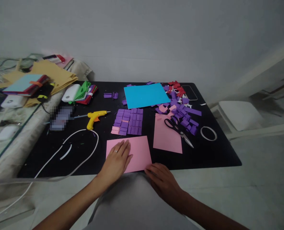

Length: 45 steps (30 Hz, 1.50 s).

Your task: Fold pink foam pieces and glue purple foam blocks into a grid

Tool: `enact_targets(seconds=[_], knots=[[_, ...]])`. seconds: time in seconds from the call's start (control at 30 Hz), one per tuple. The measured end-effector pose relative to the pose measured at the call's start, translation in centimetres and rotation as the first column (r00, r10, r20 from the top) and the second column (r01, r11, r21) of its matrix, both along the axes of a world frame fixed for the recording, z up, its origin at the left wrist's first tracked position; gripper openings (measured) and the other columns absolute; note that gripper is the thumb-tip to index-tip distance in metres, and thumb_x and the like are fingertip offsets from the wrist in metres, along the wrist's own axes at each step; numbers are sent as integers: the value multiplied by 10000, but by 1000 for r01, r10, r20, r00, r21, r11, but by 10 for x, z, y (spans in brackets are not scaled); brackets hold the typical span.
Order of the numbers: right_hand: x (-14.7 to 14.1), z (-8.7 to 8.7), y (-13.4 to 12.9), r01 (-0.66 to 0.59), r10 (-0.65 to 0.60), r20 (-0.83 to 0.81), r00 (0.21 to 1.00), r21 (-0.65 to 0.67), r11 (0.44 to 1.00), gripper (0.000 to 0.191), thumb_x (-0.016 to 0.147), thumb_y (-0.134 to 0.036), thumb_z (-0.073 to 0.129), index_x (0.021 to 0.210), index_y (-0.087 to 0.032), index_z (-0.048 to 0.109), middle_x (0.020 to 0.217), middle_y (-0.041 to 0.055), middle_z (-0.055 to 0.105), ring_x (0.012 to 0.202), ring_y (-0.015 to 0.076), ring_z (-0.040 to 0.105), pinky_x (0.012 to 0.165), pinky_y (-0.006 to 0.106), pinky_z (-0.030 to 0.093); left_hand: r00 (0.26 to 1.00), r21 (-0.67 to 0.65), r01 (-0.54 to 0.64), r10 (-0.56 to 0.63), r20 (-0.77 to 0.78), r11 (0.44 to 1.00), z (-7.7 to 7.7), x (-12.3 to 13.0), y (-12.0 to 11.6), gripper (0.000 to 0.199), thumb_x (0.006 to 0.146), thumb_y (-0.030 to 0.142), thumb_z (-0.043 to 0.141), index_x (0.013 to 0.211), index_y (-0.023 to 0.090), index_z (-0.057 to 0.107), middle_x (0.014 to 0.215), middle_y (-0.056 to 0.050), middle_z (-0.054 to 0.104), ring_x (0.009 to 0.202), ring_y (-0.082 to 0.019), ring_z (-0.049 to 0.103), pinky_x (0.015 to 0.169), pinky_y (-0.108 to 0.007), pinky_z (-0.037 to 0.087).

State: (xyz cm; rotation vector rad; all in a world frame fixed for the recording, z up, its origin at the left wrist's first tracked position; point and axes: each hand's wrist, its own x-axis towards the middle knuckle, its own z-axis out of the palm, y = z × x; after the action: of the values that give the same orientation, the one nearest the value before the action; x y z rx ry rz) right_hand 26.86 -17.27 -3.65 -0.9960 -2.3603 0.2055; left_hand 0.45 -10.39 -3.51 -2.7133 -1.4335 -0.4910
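Note:
A pink paper sheet (139,150) lies at the table's front edge. My left hand (116,159) rests flat on its left half, fingers stretched out, a ring on one of them. At the sheet's lower right corner, my right hand (163,180) has its fingers closed on the paper; its thumb is hidden. Just behind the sheet is a block of purple folded paper pieces (135,123) in rows, with a few pink ones. To the right, black-handled scissors (180,131) lie partly over a second pink sheet (164,140).
A blue sheet (146,95) covers part of a loose pile of purple pieces (180,111). A yellow glue gun (92,118) and its white cable (97,143) lie left. A tape ring (208,133) sits right. Bundled coloured papers (86,92) stand at back left.

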Motion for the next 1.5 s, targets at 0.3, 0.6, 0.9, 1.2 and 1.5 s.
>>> enact_targets(seconds=[0.3,0.6,0.9,1.2,1.5], knots=[[15,0,-4,251,-248,-89,965,27,968,227,967,-61,585,1130,-165,704,992,103,709,924,235,655,811,427,601,1000,10,-3,3,-12,1000,0,0,1,443,1059,332,534,1383,47,637,1446,-200,656,1344,-362,609,1122,-509,515],[8,-6,-5,156,-156,-38,987,5,988,343,957,-60,573,1252,-182,699,1090,119,726,1004,258,679,870,452,606,1000,-28,-21,21,19,999,-1,1,-1,444,1057,334,537,1405,70,617,1468,-190,642,1354,-353,608,1125,-504,523],[-4,2,14,255,-252,-174,952,-4,967,220,978,-123,586,1154,-178,705,1104,138,708,1012,265,682,849,463,626,994,-90,-9,19,112,996,3,0,1,438,1046,326,563,1420,102,609,1449,-184,653,1363,-336,605,1138,-510,517],[-56,-2,70,73,-69,49,996,-108,991,467,1052,-185,472,1508,-95,515,1581,209,531,1509,313,473,1193,553,494,987,-139,33,-11,157,990,10,-3,17,410,1031,298,567,1397,118,604,1408,-188,658,1335,-333,614,1121,-517,533],[-57,-12,75,102,-93,66,993,-150,983,550,1039,-191,478,1581,-119,428,1621,202,484,1545,317,421,1215,570,468,942,-646,310,-137,305,697,106,-94,-32,258,971,555,618,895,351,758,841,7,775,801,-166,706,770,-275,588]])
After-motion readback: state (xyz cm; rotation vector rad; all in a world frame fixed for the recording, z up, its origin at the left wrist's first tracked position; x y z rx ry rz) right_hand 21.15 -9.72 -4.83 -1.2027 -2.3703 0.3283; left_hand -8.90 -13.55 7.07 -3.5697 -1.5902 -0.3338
